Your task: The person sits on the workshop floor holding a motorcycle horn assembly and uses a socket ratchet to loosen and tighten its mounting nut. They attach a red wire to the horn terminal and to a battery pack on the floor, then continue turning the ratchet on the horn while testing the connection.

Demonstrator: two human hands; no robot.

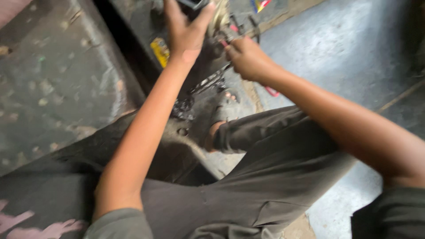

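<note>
My left hand [186, 31] reaches forward at the top of the view, fingers spread against a round metal part [219, 20] of a dark greasy machine. My right hand [248, 57] is closed around a thin tool with a red part [226, 43], right beside that machine part. A black chain [199, 90] hangs below both hands. My knee in dark trousers [265, 146] and my sandalled foot [226, 108] sit under my arms. The picture is blurred, so the small parts are hard to make out.
A dark, stained metal slab [57, 75] fills the left side. A yellow label [160, 51] is stuck on the machine body. Grey concrete floor [345, 48] lies to the right, with a small red item [272, 91] on it.
</note>
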